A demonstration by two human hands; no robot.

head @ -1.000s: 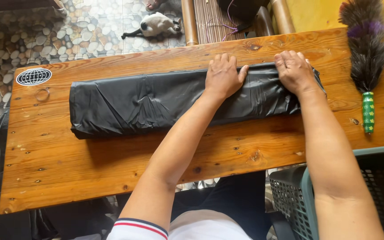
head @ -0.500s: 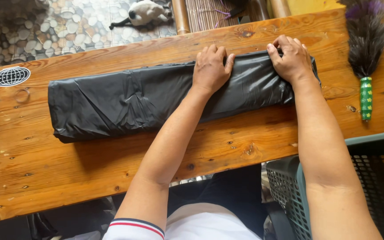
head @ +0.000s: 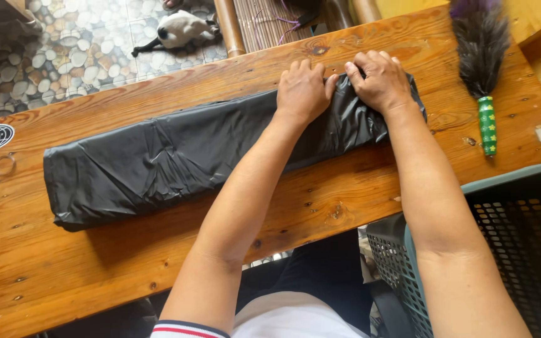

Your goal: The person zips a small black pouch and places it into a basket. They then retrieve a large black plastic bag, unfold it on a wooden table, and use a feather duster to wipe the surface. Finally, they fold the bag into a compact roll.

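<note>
1. My hands are now sitting closer together than half a second ago: my right hand (head: pixel 380 80) has come in from the bundle's end toward my left hand (head: pixel 303 91), and the two are almost touching, thumb side to thumb side.
2. The black plastic bundle (head: pixel 176 156) is lying along the wooden table (head: pixel 126 263), and its right end is now bunching up under my right hand instead of lying flat.
3. My right hand is curling over that end, fingers bent and knuckles raised, pinching a fold of the black plastic at its far edge.
4. My left hand is pressing down on the bundle just beside that grip, palm down and fingers together pointing away from me; it is holding the plastic flat, not clasping it.
5. Both forearms are reaching straight forward from my body, the left crossing the table's near edge, the right passing over the green basket (head: pixel 521 250).
6. Right of my grip, the feather duster (head: pixel 483 69) is lying on the table, well apart from the bundle.
</note>
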